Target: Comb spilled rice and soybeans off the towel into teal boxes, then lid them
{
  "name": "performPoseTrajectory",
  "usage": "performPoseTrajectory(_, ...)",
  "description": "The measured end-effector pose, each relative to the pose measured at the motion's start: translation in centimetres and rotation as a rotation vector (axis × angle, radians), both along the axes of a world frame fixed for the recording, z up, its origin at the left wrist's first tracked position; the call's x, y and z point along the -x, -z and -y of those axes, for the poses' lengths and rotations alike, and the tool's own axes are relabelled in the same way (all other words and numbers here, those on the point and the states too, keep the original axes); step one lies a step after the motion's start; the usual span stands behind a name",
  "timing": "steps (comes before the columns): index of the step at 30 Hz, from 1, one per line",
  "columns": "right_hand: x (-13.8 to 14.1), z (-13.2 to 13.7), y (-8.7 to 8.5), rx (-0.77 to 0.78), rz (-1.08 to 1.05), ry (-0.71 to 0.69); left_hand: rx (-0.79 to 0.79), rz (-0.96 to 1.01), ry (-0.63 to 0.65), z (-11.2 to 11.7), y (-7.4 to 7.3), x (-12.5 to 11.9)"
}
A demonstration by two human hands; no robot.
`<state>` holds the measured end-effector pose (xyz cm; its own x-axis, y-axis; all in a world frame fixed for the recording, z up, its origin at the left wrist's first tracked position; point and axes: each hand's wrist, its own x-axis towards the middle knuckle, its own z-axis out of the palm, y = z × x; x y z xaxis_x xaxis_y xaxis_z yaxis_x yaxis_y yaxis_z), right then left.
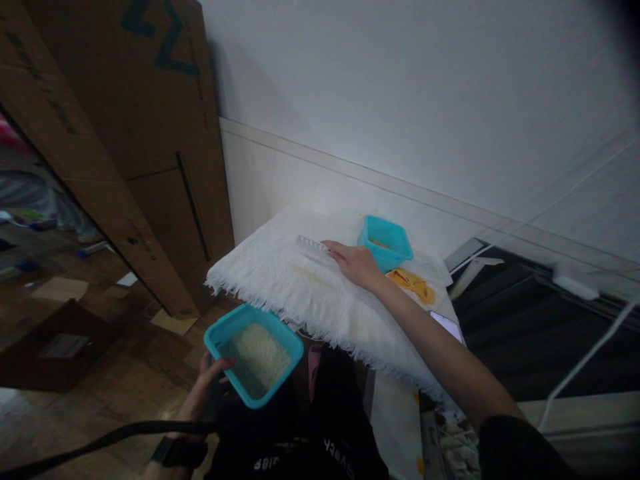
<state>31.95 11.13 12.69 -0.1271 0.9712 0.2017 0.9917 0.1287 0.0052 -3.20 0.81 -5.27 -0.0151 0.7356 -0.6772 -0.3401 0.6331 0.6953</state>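
My left hand [213, 380] grips the near left rim of a turquoise plastic tub [295, 343], thumb over the edge. White rice [263, 352] covers much of the tub's bottom. The tub is held just off the table's front edge, below the fringe of the white cloth [270, 260]. Over the cloth, my right hand [356, 263] pinches one end of a clear plastic strip with a toothed edge [311, 245]. A faint yellowish patch [313, 275] shows on the cloth near the strip; I cannot tell what it is.
Behind my right hand stands a second turquoise tub [395, 243] with small orange-yellow pieces inside. Beside it lie a yellow-orange packet [413, 285] and a phone [447, 327]. A tall cardboard box [165, 133] rises at the left. A white wall [400, 87] backs the table.
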Motion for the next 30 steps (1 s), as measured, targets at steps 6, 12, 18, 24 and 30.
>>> performPoseTrajectory(6, 2.3, -4.6, 1.3, 0.022, -0.190, -0.112, 0.008, 0.015, -0.009, 0.2, -0.5, -0.4)
performPoseTrajectory(12, 4.2, -3.7, 3.1, 0.099, -0.175, -0.169, 0.019, 0.002, -0.052, -0.2, 0.2, -0.6)
performPoseTrajectory(18, 2.8, 0.7, 3.9, 0.107, -0.239, -0.246, 0.002, -0.002, -0.034, -0.4, 0.7, -0.8)
performPoseTrajectory(24, 1.6, 3.7, 2.1, -0.007, -0.230, -0.168, -0.020, -0.008, -0.005, -0.1, 0.2, -0.7)
performPoseTrajectory(30, 0.2, 5.9, 1.3, -0.051, -0.006, 0.182, 0.042, 0.005, -0.078, -0.4, 0.4, -1.0)
